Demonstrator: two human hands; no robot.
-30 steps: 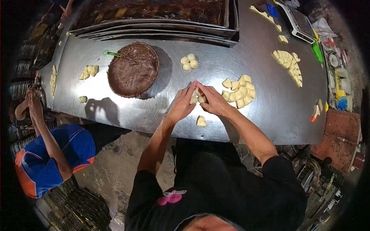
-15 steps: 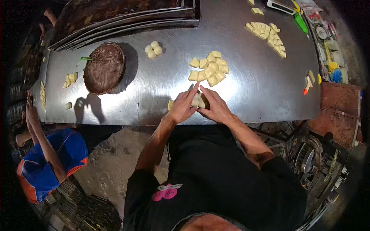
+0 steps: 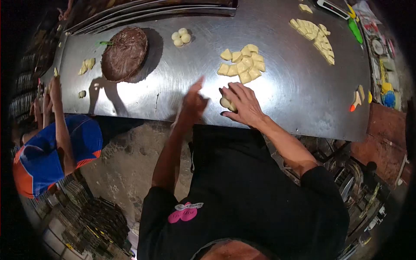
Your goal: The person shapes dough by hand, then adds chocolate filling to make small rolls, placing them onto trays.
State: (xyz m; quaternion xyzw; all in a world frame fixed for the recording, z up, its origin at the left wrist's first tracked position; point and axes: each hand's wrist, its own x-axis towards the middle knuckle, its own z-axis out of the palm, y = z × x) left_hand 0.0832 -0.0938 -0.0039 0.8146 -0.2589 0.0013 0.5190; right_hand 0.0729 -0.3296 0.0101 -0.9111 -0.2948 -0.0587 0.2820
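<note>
Dough balls (image 3: 225, 103) lie on the metal table, partly under my right hand (image 3: 245, 103), whose fingers curl round them. Left of these, my left hand (image 3: 193, 104) is raised over the table edge in shadow, blurred, with its index finger stretched out; whether it holds anything is hidden. Just beyond my right hand sits a loose heap of cut dough pieces (image 3: 244, 65). Farther back on the left is a small cluster of rolled dough balls (image 3: 181, 37).
A round basket with brown filling (image 3: 125, 54) stands left of centre, near stacked trays (image 3: 173, 13). More cut dough (image 3: 315, 37), a scale (image 3: 333, 8) and an orange-tipped tool (image 3: 355, 102) are at right. A co-worker (image 3: 56, 147) works at far left.
My left hand has moved left, away from the dough and my right hand. My right hand remains over the dough balls. The view has shifted, so the table sits higher in it.
</note>
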